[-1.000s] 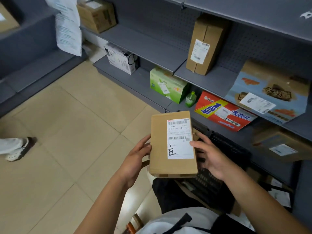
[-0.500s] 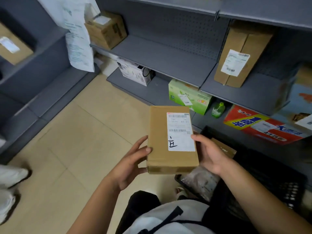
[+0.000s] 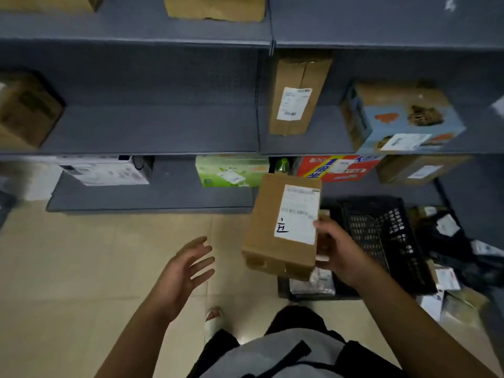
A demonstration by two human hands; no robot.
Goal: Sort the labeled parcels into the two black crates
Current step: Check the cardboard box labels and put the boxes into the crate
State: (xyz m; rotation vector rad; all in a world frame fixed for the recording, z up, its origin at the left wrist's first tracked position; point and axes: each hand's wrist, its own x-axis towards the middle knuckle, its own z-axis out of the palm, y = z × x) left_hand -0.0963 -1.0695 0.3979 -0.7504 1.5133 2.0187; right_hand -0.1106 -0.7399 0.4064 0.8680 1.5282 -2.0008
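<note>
A flat brown cardboard parcel (image 3: 268, 230) with a white shipping label and a handwritten mark is held up in the middle of the view. My right hand (image 3: 338, 248) grips its right edge, thumb on the label. My left hand (image 3: 185, 271) hovers apart from the parcel to its left, fingers spread and holding nothing. A black slatted crate (image 3: 381, 236) stands on the floor just right of the parcel, below my right hand, with a packet visible at its near end. Only one crate is plainly seen.
Grey shelving (image 3: 152, 132) runs across the back with labeled boxes: a tall brown box (image 3: 297, 96), a blue printed box (image 3: 401, 118), a green box (image 3: 231, 170), a red box (image 3: 338, 167), a white box (image 3: 106, 170). Loose parcels (image 3: 447, 279) lie right of the crate. Tiled floor (image 3: 81, 268) lies left.
My left hand has let go of the parcel and moved away to the left with fingers spread. The right hand alone holds it now, tilted and shifted right toward the crate. The view turned toward the shelves.
</note>
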